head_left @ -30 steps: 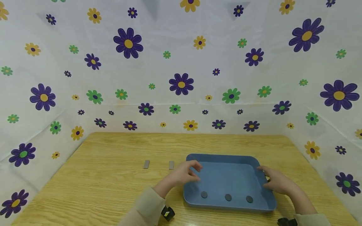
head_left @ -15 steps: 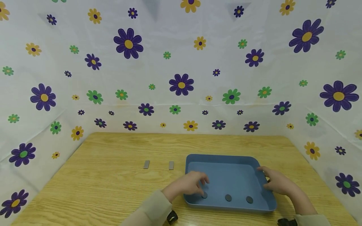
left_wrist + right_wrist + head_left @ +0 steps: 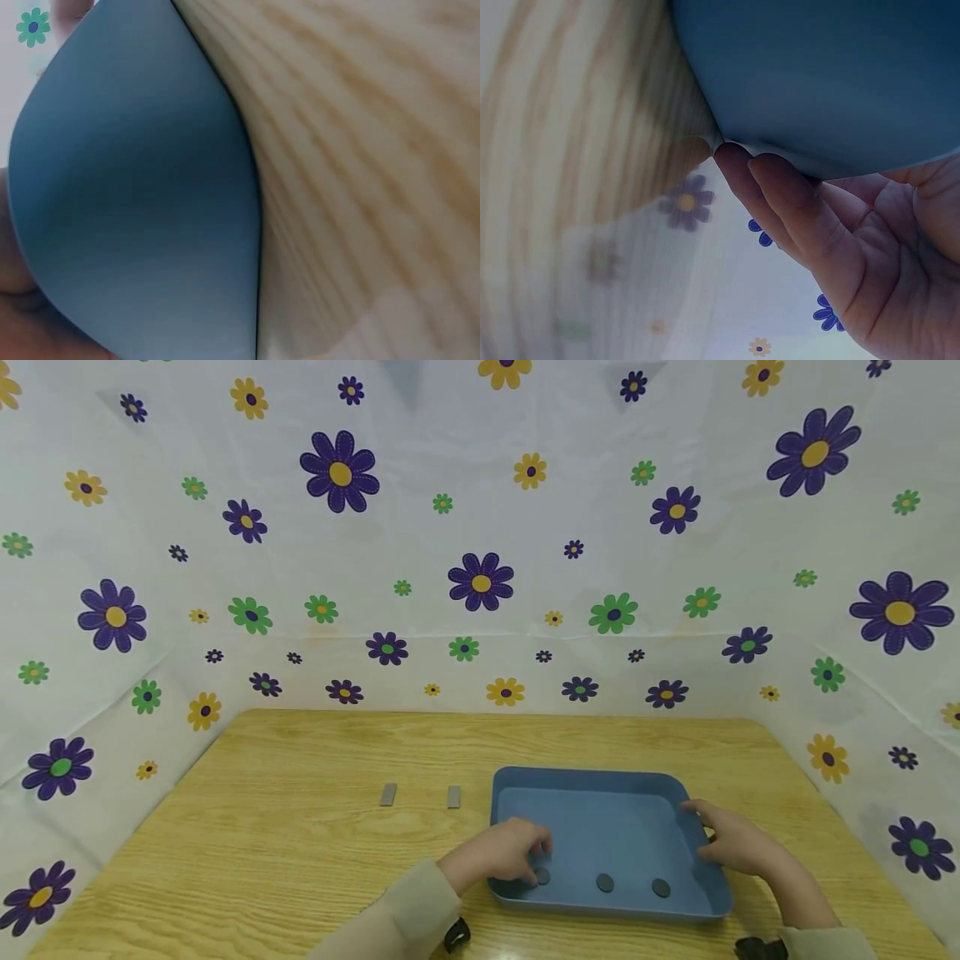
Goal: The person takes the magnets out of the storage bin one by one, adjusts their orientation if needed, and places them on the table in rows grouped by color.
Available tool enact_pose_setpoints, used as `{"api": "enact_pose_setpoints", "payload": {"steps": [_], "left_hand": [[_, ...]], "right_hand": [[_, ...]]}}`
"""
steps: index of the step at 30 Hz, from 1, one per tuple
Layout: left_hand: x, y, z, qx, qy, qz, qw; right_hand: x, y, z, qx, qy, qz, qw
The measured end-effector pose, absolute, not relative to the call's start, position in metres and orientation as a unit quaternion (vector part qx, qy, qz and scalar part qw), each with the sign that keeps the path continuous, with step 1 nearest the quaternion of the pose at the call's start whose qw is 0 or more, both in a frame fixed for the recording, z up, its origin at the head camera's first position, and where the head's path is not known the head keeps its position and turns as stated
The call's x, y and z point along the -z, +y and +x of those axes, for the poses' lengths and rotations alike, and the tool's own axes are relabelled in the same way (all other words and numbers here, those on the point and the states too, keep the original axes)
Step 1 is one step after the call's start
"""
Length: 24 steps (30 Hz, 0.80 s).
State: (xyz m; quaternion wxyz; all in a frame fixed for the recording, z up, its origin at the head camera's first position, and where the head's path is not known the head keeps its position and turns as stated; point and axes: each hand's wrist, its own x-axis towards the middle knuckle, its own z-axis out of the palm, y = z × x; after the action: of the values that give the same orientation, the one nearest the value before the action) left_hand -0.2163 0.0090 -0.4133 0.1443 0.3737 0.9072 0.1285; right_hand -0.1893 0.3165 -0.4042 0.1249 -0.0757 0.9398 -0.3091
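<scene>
A blue rectangular tray [image 3: 607, 781] lies on the wooden table. Near its front wall sit three flat dark grey discs in a row: a left disc [image 3: 543, 877], a middle disc [image 3: 605, 883] and a right disc [image 3: 661, 887]. My left hand [image 3: 510, 852] reaches over the tray's left wall, thumb tip right at the left disc and the index finger raised apart from it. In the left wrist view the tray wall hides most of that hand. At the right wall, my right hand [image 3: 738, 842] grips the tray's edge, fingers against its outer side [image 3: 810, 217].
Two small grey rectangular pieces, a left piece [image 3: 387, 795] and a right piece [image 3: 453, 797], lie on the table [image 3: 262, 827] left of the tray. A white flowered cloth [image 3: 420, 543] stands around the table's back and sides.
My left hand has moved down and to the right, from over the tray's left wall to the left disc. The right hand and the tray have stayed in place.
</scene>
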Motion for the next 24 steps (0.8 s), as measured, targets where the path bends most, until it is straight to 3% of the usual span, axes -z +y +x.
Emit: {"api": "enact_pose_setpoints", "payload": {"steps": [24], "left_hand": [[0.4188,0.0106,-0.2137,-0.066,0.911,0.389,0.116]], "right_hand": [[0.4033,0.3168,-0.1899,0.306,0.941,-0.087,0.119]]}}
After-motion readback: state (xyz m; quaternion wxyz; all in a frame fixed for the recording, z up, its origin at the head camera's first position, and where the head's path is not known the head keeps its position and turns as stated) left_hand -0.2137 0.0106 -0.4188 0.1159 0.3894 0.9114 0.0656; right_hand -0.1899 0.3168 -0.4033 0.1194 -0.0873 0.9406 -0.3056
